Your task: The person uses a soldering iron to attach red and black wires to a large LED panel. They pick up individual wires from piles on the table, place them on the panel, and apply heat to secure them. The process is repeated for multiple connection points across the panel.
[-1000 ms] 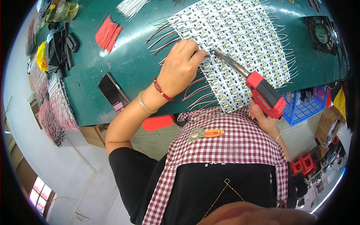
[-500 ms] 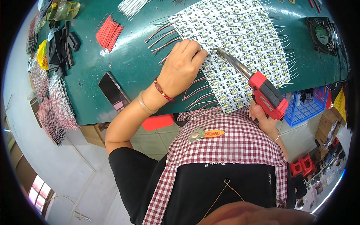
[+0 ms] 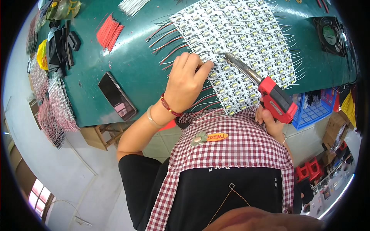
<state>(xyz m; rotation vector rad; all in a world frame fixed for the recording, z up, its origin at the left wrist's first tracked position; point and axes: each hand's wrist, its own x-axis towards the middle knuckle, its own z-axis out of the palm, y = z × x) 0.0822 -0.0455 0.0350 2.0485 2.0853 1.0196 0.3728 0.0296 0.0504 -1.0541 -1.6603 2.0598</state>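
Note:
A white sheet of LED circuit boards (image 3: 239, 36) lies on the green table, with red, black and white wires (image 3: 163, 38) fringing its left edge. My left hand (image 3: 187, 77) is closed in a pinch over that edge; what its fingertips hold is hidden. My right hand (image 3: 269, 121) grips a red and black soldering gun (image 3: 275, 98) from below. The gun's metal barrel slants up and left across the boards. Its tip is by the boards, just right of my left fingertips; whether it touches them I cannot tell.
A bundle of red wires (image 3: 110, 32) and a phone (image 3: 117, 96) lie to the left. White wires (image 3: 132, 5) sit at the far side. A black fan (image 3: 329, 36) stands at the right, above a blue crate (image 3: 314, 109). Wired boards (image 3: 58, 104) hang over the left edge.
My left hand has shifted a little toward me along the sheet's left edge, its fingers still pinched. The soldering gun's tip has moved slightly nearer me and right.

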